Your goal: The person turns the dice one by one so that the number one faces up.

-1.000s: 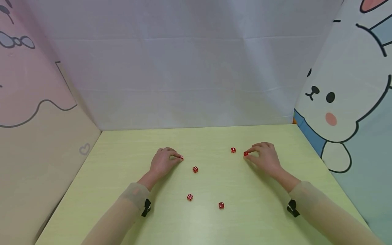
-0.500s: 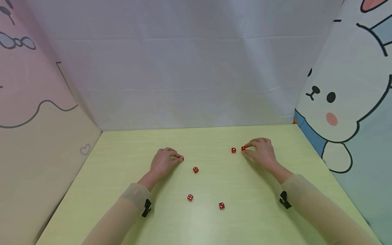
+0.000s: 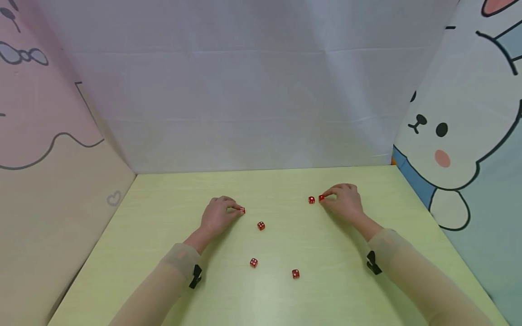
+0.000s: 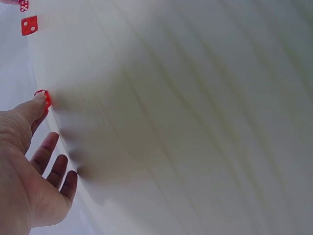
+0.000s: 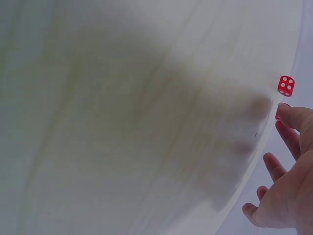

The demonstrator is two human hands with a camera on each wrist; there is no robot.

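My left hand pinches a red die between thumb and forefinger, low over the table on the left side. In the left wrist view the thumb covers part of that die, and the other fingers stand spread away from it. On the right, my right hand pinches another red die by thumb and fingertip. Just left of it sits a loose red die, a small gap apart. The right wrist view shows the loose die beside my thumb, which hides most of the held one.
A red die lies right of and nearer than my left hand. Two more, one die left and one die right, lie closer to the front. The pale yellow table ends at a white backdrop, with printed side panels.
My right hand has moved left and slightly away from me with its die, narrowing the gap to the loose die. The left hand and the other dice have stayed in place.
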